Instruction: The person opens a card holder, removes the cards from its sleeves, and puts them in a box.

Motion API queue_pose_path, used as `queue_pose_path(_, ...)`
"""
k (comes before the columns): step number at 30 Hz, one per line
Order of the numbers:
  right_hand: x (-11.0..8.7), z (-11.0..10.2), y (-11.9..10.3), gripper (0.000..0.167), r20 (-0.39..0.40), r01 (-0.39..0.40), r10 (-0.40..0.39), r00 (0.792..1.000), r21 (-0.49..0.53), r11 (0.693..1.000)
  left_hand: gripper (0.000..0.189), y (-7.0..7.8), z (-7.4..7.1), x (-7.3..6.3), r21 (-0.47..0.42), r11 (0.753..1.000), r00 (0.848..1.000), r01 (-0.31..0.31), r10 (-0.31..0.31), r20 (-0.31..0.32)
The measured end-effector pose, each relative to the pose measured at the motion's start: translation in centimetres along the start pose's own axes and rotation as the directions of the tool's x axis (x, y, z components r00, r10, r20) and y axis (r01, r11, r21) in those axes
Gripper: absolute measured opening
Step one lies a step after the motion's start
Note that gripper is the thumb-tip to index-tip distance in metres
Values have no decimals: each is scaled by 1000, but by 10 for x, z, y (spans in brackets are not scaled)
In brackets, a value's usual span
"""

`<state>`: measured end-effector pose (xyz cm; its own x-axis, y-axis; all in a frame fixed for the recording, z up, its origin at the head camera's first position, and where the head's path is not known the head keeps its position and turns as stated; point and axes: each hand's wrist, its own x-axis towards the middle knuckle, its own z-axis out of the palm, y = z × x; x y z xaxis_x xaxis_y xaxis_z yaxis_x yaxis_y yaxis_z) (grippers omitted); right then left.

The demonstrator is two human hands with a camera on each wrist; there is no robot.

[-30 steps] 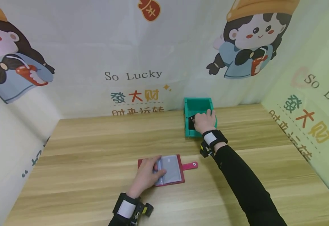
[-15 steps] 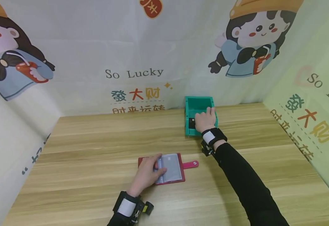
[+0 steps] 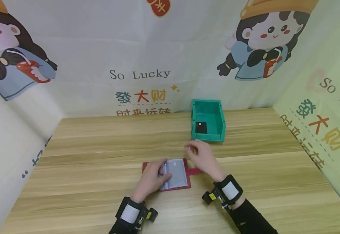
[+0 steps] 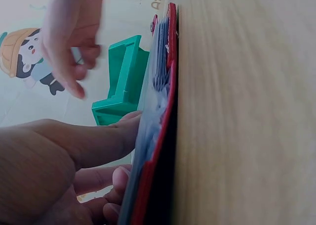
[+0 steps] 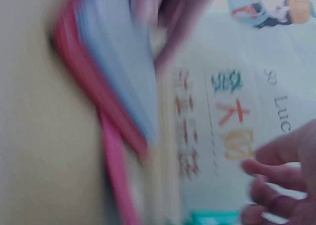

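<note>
A red card holder (image 3: 177, 175) with clear plastic sleeves lies spread open on the table, its pink snap strap (image 3: 194, 171) pointing right. My left hand (image 3: 150, 178) rests on its left half, with the thumb (image 4: 106, 141) touching the sleeves. The left hand covers most of that half. My right hand (image 3: 203, 157) hovers above the strap, fingers loosely curled, with nothing visible in them. A black card (image 3: 201, 128) lies at the left side of the green bin (image 3: 216, 135), behind the right hand.
The wooden table (image 3: 99, 146) meets a printed cloth backdrop (image 3: 79, 58) at the back, and the bin stands close against it. More printed cloth (image 3: 327, 136) hangs along the right side.
My right hand has left the green bin and come back towards the card holder. The black card now shows fully in the bin. The left hand stays in place.
</note>
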<state>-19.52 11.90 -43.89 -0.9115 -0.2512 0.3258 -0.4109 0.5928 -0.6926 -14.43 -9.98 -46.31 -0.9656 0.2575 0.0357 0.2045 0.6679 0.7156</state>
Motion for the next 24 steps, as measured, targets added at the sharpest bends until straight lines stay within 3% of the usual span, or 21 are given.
queue_pose_path(2,-11,9,0,20,115,-74,61,991,110,991,56,0,0,1,-1,1000,1000,3,-3,2)
queue_pose_path(5,-21,21,3,23,199,-137,101,975,176,975,56,0,1,1,2,1000,1000,4,-4,7)
queue_pose_path(10,-31,32,9,27,158,-150,128,979,136,979,55,0,1,1,13,1000,1000,-6,5,6)
queue_pose_path(14,-36,39,15,35,118,-83,82,990,3,997,56,0,1,0,7,1000,1000,-13,13,2)
queue_pose_path(18,-39,45,20,40,98,-6,19,995,-126,992,56,0,-1,-1,9,1000,1000,-21,21,-6)
queue_pose_path(24,-41,48,19,40,70,-18,27,997,-125,992,56,-2,-1,-1,7,1000,1000,-9,9,3)
